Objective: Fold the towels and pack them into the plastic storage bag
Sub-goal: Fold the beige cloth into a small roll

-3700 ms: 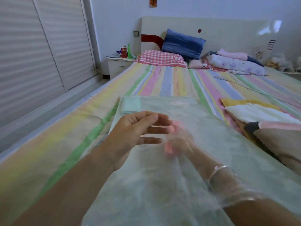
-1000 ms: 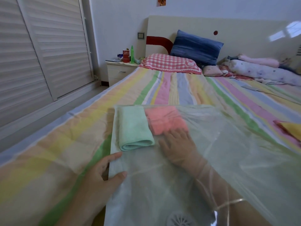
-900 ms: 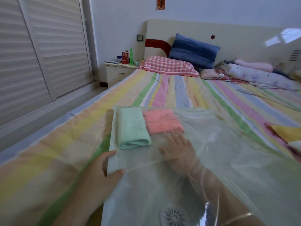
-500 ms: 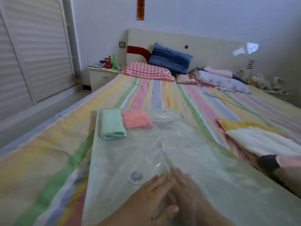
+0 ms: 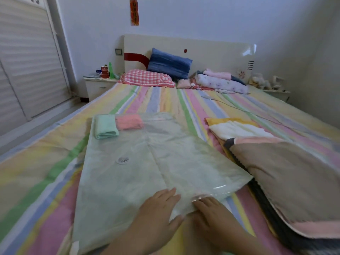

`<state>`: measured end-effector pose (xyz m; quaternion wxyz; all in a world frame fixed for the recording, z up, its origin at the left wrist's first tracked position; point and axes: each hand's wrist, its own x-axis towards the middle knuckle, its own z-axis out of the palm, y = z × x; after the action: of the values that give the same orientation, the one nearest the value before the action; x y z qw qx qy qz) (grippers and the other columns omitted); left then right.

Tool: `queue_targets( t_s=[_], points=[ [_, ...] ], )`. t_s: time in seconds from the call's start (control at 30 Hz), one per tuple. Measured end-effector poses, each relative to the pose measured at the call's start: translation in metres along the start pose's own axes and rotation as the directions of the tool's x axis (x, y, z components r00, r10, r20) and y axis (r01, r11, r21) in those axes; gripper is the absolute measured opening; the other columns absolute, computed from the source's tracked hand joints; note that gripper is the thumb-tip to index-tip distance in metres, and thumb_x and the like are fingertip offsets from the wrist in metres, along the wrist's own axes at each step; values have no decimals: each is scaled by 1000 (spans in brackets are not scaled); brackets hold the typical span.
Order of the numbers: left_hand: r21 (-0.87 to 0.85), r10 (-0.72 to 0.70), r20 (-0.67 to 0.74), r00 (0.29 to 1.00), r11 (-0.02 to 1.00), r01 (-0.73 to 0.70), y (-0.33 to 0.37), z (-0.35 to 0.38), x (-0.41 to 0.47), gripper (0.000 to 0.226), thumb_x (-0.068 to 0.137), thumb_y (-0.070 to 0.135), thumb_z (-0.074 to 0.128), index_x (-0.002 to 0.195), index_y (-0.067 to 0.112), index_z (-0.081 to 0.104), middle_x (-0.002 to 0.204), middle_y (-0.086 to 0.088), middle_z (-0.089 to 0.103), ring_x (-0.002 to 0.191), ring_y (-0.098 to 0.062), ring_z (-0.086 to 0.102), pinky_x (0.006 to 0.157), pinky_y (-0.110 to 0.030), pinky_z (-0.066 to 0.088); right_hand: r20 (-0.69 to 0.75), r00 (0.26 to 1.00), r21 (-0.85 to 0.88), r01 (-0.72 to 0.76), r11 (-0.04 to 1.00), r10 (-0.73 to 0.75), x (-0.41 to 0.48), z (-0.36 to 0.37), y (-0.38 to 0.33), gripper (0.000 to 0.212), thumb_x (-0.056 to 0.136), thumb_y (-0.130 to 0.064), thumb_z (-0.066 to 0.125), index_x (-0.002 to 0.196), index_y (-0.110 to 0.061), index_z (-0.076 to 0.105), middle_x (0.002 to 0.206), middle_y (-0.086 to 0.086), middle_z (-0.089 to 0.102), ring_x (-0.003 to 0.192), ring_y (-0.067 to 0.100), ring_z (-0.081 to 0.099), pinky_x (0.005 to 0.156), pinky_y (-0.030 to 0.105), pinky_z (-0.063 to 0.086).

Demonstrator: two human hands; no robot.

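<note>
On the bed (image 5: pixel 55 162), the bag (image 5: pixel 138 172) holds a green towel (image 5: pixel 105 127) and a pink towel (image 5: pixel 128 122) at its far end. The left hand (image 5: pixel 156 208) and right hand (image 5: pixel 213 210) rest flat, holding nothing, at its near mouth. Next, probably, a towel from the pile (image 5: pixel 276 172) beside the bag needs folding.

Light was dim, even and bluish; shadows were faint. A glare patch sat on the headboard (image 5: pixel 249 49) at 1 o'clock, a small glint on the plastic storage bag (image 5: pixel 156 162) at 5 o'clock. Wide-angle bending curved the shutter doors (image 5: pixel 27 61) at 10 o'clock. My left hand (image 5: pixel 158 212) and my right hand (image 5: pixel 213 216), at 6 o'clock, were blurred soft.
</note>
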<state>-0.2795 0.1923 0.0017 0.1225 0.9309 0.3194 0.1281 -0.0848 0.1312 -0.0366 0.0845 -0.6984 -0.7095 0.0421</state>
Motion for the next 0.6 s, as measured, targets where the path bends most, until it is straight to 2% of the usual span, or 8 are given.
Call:
queue_targets(
  t_s=[0.13, 0.17, 0.23, 0.33, 0.47, 0.53, 0.57, 0.6],
  points=[
    [225, -83, 23, 996, 971, 76, 24, 11, 6, 43, 89, 45, 55, 130, 30, 51, 126, 8, 57, 116, -16, 51, 93, -33, 44, 14, 1000, 57, 11, 998, -11, -52, -22, 21, 51, 98, -38, 34, 148, -30, 32, 153, -22, 21, 142, 0, 21, 110, 17, 26],
    [260, -99, 55, 994, 962, 81, 25, 15, 9, 35, 78, 43, 69, 110, 29, 62, 102, 7, 66, 94, -16, 60, 74, -33, 49, -11, 1000, 90, 19, 996, -18, -57, -25, 23, 49, 98, -37, 38, 147, -32, 35, 153, -21, 23, 141, 1, 24, 109, 17, 26],
    [382, -75, 78, 994, 923, 40, 25, 24, 12, 35, 45, 31, 89, 63, 27, 60, 53, 6, 56, 48, -14, 54, 41, -25, 33, -45, 999, 111, 11, 994, -6, -66, -32, 25, 43, 96, -32, 45, 139, -32, 47, 148, -16, 38, 135, 5, 36, 106, 19, 31],
    [482, -34, 61, 998, 876, 0, 23, 34, 18, 49, 25, 18, 91, 44, 23, 45, 34, 0, 41, 27, -15, 41, 34, -17, 20, -226, 970, 138, -55, 989, 85, -75, -46, 39, 29, 91, -22, 52, 116, -30, 65, 124, -13, 59, 116, 11, 52, 91, 24, 44],
    [527, 15, 117, 993, 846, -74, 46, 22, 12, 49, 16, 12, 88, 43, 22, 48, 32, -2, 43, 25, -16, 44, 34, -15, 18, -462, 871, 27, -174, 984, 167, -80, -56, 63, 17, 81, -16, 62, 92, -26, 70, 98, -10, 64, 88, 17, 61, 65, 29, 49],
    [563, -29, 244, 969, 818, -117, 71, 4, 6, 30, 45, 9, 86, 59, 17, 60, 53, -6, 59, 47, -20, 61, 42, -21, 16, -505, 826, 30, -273, 961, 251, -82, -60, 74, 15, 78, -14, 69, 90, -22, 71, 95, -6, 65, 85, 22, 60, 62, 32, 49],
    [576, -21, 302, 953, 801, -165, 76, 4, 5, 15, 68, 2, 72, 77, 12, 65, 75, -11, 66, 69, -25, 67, 45, -26, 16, -518, 805, 35, -317, 948, 289, -84, -60, 81, 16, 76, -13, 70, 90, -20, 71, 94, -3, 66, 85, 24, 59, 63, 34, 49],
    [597, -24, 337, 941, 779, -194, 77, 9, 5, 20, 81, -5, 54, 93, 8, 64, 94, -15, 66, 88, -30, 66, 48, -29, 19, -516, 793, 26, -363, 931, 324, -85, -61, 86, 16, 76, -14, 69, 91, -19, 70, 94, -1, 65, 86, 27, 59, 63, 36, 50]
  ],
)
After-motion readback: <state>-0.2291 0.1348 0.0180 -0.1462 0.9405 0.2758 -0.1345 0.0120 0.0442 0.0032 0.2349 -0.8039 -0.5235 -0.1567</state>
